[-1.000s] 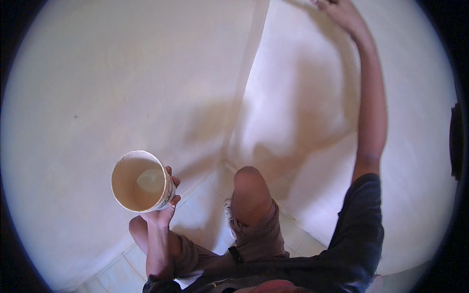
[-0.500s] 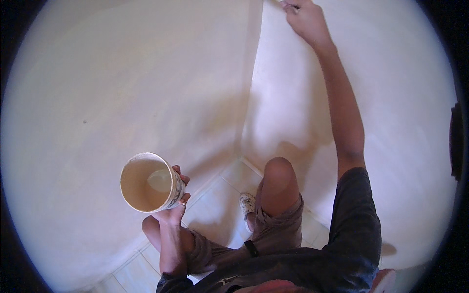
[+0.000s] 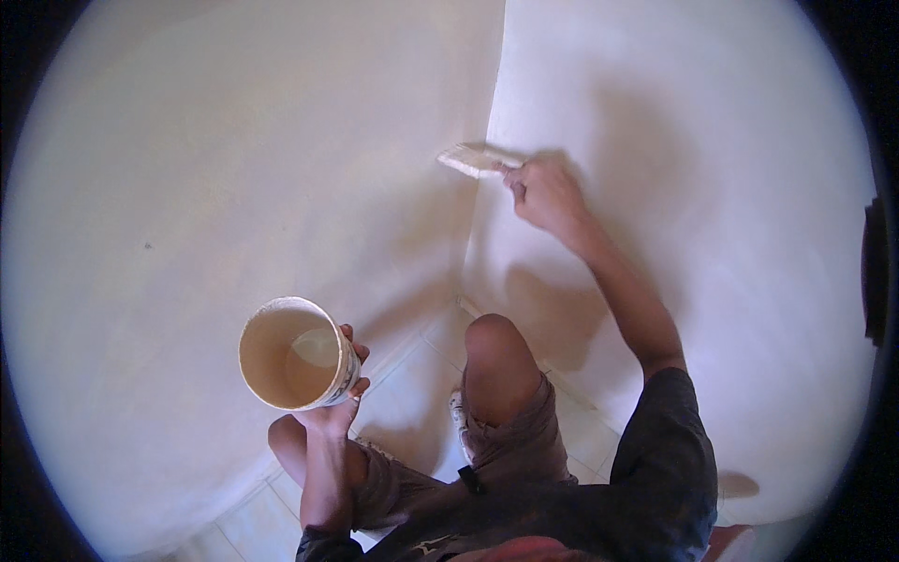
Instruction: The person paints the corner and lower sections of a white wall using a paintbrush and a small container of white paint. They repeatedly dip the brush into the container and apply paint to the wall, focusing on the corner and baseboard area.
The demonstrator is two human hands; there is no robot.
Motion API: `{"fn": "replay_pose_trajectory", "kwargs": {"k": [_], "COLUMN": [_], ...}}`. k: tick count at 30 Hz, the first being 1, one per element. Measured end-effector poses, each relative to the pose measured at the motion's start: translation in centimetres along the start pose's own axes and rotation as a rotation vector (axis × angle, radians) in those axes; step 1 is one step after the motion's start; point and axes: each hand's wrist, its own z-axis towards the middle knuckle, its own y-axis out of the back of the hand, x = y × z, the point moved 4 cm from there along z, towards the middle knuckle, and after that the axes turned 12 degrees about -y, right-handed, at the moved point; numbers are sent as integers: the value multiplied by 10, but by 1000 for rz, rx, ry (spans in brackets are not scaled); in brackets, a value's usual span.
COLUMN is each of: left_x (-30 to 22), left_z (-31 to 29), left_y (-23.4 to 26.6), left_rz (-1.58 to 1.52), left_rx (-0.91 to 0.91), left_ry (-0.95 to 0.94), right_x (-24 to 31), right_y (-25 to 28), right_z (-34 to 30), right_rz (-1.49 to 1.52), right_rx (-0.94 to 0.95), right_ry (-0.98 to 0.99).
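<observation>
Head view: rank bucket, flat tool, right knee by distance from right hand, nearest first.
1. Flat tool, held in the right hand.
2. Right knee, below that hand.
3. Bucket, lower left, held in the left hand.

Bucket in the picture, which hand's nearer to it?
Left: the left hand holds the bucket. The right hand is apart from it, toward the upper right, holding a brush-like tool.

Bucket [image 3: 272, 351] off-wht w/ dk print – brush [image 3: 471, 160] cream – shirt [image 3: 660, 450] blk, shorts [image 3: 520, 440] grey-brn, tiles [image 3: 257, 525] pale blue-ish
</observation>
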Motion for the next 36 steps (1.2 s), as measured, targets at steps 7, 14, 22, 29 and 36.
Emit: {"fn": "replay_pose_trajectory", "kwargs": {"k": [7, 14, 22, 29, 36], "left_x": [-7, -1, 15, -2, -24], "left_z": [-4, -1, 0, -4, -16], "left_y": [-9, -7, -5, -2, 31], "left_rz": [62, 45, -3, 54, 254], "left_rx": [-8, -13, -51, -36, -112], "left_ry": [1, 8, 21, -19, -123], "right_x": [41, 70, 38, 28, 12], "right_y": [125, 253, 162, -50, -74], "right_z": [106, 133, 150, -10, -73], "right_rz": [-143, -16, -17, 52, 360], "right_rx": [-113, -360, -550, -74, 269], "right_ry": [-28, -208, -259, -124, -275]}}
